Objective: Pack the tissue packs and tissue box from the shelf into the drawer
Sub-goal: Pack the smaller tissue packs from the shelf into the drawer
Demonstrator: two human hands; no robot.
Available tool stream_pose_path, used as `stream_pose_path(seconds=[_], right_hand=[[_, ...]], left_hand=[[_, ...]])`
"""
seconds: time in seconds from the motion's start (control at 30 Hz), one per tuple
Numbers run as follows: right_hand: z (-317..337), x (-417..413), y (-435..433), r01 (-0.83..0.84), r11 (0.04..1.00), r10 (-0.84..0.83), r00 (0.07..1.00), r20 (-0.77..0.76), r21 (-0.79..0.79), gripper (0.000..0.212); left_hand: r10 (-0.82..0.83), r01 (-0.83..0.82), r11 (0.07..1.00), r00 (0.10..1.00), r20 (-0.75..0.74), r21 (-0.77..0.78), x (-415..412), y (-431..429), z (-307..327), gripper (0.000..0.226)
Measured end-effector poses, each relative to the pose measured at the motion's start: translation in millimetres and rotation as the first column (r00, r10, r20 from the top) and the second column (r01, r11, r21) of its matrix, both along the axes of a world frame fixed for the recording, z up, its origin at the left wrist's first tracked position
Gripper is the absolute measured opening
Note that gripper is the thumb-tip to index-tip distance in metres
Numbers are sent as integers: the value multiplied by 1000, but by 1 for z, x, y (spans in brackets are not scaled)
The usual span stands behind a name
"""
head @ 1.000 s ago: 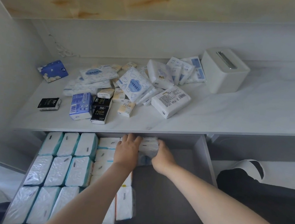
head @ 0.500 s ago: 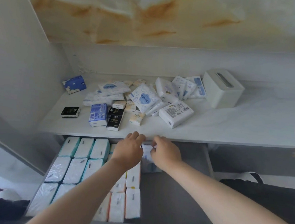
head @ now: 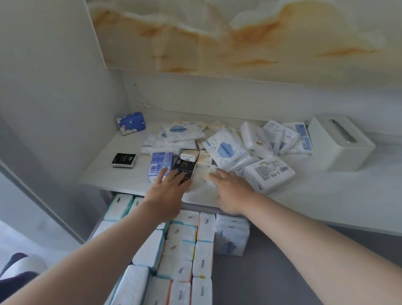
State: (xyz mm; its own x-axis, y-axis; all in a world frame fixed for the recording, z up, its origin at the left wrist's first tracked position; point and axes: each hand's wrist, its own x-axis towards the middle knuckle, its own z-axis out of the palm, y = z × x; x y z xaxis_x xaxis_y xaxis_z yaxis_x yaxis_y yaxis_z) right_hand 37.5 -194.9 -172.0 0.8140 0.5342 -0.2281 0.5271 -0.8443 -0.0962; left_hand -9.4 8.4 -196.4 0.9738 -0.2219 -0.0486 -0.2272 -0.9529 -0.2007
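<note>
A heap of small tissue packs lies on the pale shelf, with a white tissue box at its right end. My left hand reaches over the shelf edge, its straight fingers on a black pack beside a blue pack. My right hand lies flat with its fingertips on a small cream pack. Below the shelf the open drawer holds rows of white packs on its left side.
A lone black pack and a blue patterned pack lie at the shelf's left, near the side wall. A larger white pack with a printed label sits right of my right hand. The drawer's right half shows grey floor.
Both hands have left the drawer, where they set down a pack, and risen onto the shelf. The view has tilted upward.
</note>
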Motion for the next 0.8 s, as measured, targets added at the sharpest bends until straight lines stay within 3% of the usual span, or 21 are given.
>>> stream_pose_path(seconds=[0.2, 0.37, 0.5, 0.7, 0.8], right_hand=[[-17, 3, 15, -63, 997, 54, 984, 168, 50, 59], [-21, 3, 19, 32, 979, -33, 999, 3, 201, 42], [-20, 2, 21, 23, 979, -30, 999, 33, 200, 35], [-19, -2, 31, 41, 994, -65, 961, 267, 97, 57], [-15, -3, 52, -21, 988, -13, 975, 220, 150, 64]], left_hand=[[-69, 77, 996, 987, 145, -48, 4, 13, -11, 51], [-74, 84, 992, 991, 112, -93, 9, 13, -8, 41], [-146, 158, 982, 982, 121, -101, 3, 17, 1, 45], [-167, 167, 949, 986, 23, -268, -30, 39, -9, 44], [-123, 113, 926, 992, -6, -360, -45, 56, -7, 47]])
